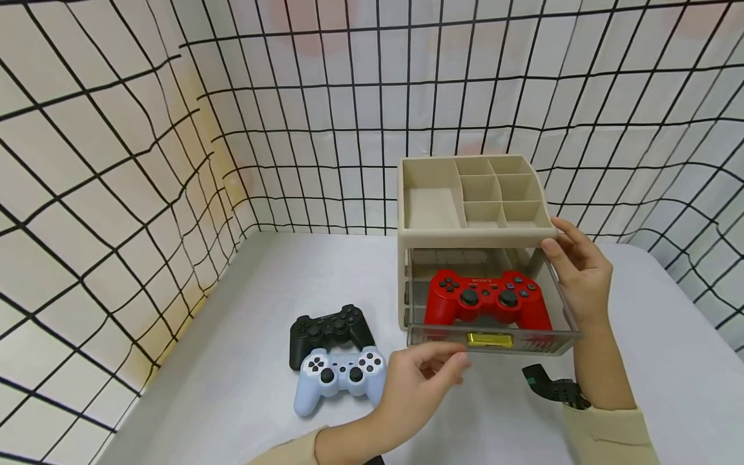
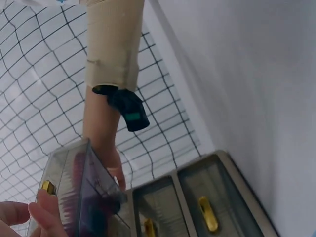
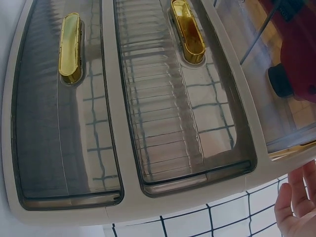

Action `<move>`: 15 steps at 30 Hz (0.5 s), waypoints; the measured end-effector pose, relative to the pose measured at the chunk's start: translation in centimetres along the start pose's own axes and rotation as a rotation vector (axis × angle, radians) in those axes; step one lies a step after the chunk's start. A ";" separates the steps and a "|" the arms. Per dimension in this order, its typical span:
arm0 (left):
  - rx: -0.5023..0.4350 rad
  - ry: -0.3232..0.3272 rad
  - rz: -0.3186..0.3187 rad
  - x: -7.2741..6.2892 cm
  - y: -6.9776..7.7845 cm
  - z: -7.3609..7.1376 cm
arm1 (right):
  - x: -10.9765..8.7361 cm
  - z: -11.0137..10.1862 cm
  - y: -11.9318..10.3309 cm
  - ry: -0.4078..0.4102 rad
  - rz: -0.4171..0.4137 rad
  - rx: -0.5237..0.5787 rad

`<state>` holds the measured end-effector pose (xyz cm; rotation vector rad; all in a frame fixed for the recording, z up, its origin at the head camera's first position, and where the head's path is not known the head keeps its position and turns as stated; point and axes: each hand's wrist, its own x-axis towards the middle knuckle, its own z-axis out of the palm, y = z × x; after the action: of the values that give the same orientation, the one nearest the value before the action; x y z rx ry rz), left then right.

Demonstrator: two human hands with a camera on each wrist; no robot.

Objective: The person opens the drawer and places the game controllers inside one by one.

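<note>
A beige desk organizer (image 1: 476,237) stands before me, its top clear drawer (image 1: 558,342) pulled out. In that drawer lies a red game controller (image 1: 491,300). My left hand (image 1: 415,387) is just below the drawer front, left of its gold handle (image 1: 490,339); its thumb and forefinger are loosely bent, with nothing visible between them. My right hand (image 1: 581,274) rests against the organizer's right side, its thumb by the front corner. A light blue controller (image 1: 341,376) lies to the left, overlapping a black controller (image 1: 331,330).
Two lower drawers with gold handles (image 3: 70,47) are closed, seen in the right wrist view. Several small compartments (image 1: 482,189) form the organizer's top. Black wire mesh (image 1: 349,84) surrounds the white table (image 1: 232,361). A black strap (image 1: 555,387) hangs by my right wrist.
</note>
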<state>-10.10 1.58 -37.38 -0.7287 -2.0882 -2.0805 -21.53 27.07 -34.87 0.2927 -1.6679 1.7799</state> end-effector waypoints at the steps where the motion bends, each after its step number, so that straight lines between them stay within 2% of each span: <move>1: -0.046 -0.001 -0.071 0.1 0.2 0.2 | 0.0 0.0 0.0 -0.003 -0.002 -0.005; 4: -0.127 0.004 -0.203 0.7 0.5 0.7 | 0.1 0.0 0.1 -0.008 -0.001 -0.005; 6: -0.158 0.020 -0.245 1.0 0.6 1.2 | 0.1 0.0 0.1 -0.012 -0.004 0.001; 10: -0.199 0.085 -0.285 1.2 0.7 2.1 | 0.1 0.0 0.1 -0.019 -0.017 -0.013; 15: -0.228 0.149 -0.286 1.3 0.8 2.7 | 0.0 0.0 -0.1 -0.007 -0.003 -0.036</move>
<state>-10.23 4.45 -36.30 -0.2944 -1.9949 -2.4661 -21.47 27.02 -34.78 0.2855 -1.7018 1.7462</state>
